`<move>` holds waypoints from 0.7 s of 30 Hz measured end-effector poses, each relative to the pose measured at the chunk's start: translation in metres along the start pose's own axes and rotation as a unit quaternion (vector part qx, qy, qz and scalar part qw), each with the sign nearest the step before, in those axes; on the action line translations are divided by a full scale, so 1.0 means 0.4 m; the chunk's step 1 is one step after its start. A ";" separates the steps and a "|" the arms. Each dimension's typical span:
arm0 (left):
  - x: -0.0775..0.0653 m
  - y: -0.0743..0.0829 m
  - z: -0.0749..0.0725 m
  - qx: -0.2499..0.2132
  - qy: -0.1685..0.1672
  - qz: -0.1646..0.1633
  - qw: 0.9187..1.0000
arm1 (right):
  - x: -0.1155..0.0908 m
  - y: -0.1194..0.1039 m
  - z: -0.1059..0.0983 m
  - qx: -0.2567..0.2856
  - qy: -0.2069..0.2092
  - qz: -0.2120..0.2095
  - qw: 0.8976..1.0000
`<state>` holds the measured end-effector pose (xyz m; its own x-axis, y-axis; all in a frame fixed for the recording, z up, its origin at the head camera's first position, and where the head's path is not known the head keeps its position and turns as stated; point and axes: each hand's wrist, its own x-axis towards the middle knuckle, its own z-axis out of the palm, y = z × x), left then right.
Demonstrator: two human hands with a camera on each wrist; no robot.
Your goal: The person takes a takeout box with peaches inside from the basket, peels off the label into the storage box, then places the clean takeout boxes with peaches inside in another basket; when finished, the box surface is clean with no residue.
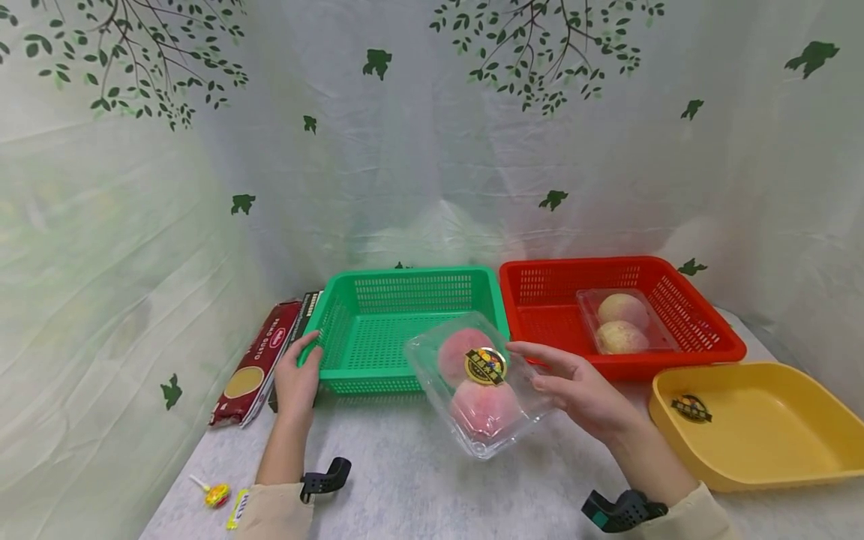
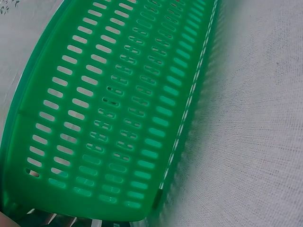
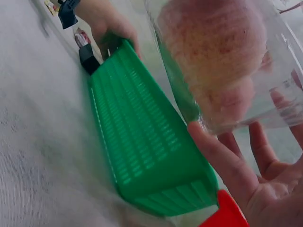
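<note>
In the head view my left hand point(image 1: 297, 379) grips the left rim of a green slotted plastic basket point(image 1: 367, 382), near its front corner. The right wrist view shows those fingers curled over the rim. My right hand point(image 1: 583, 390) holds a clear plastic box of peaches point(image 1: 486, 409) by its right edge, between thumb and fingers. Two pink peaches show through the lid, which bears a round black and gold sticker point(image 1: 486, 366). This box is tilted and overlaps the basket's front right corner. Only the basket's slotted wall point(image 2: 109, 101) fills the left wrist view.
A red basket point(image 1: 547, 330) on the right holds another box with two paler peaches point(image 1: 622, 322). In front of it sits a yellow tray point(image 1: 763, 442) with a similar sticker. Left of the green basket lie a dark red packet point(image 1: 259, 360), a lollipop point(image 1: 217, 495) and a yellow wrapper point(image 1: 238, 508).
</note>
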<state>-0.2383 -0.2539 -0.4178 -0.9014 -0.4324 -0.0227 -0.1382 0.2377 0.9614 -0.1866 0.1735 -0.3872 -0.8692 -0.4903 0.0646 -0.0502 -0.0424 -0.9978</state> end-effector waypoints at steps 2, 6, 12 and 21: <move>0.002 -0.001 0.000 0.001 0.004 0.004 1.000 | -0.007 0.006 -0.013 -0.004 -0.020 -0.018 1.000; 0.000 -0.001 -0.002 0.000 0.011 0.006 1.000 | -0.012 0.019 -0.038 -0.010 -0.078 -0.060 0.995; -0.009 0.001 -0.004 -0.006 0.009 0.003 1.000 | -0.013 0.034 -0.064 -0.004 -0.164 -0.104 0.981; -0.004 0.002 0.002 -0.006 0.005 0.004 1.000 | -0.014 0.063 -0.083 0.005 -0.255 -0.099 0.962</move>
<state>-0.2375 -0.2524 -0.4173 -0.8982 -0.4394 -0.0115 -0.1258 0.2317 0.9646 -0.1994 0.2040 -0.4133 -0.4888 -0.8346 0.2539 -0.1826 -0.1867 -0.9653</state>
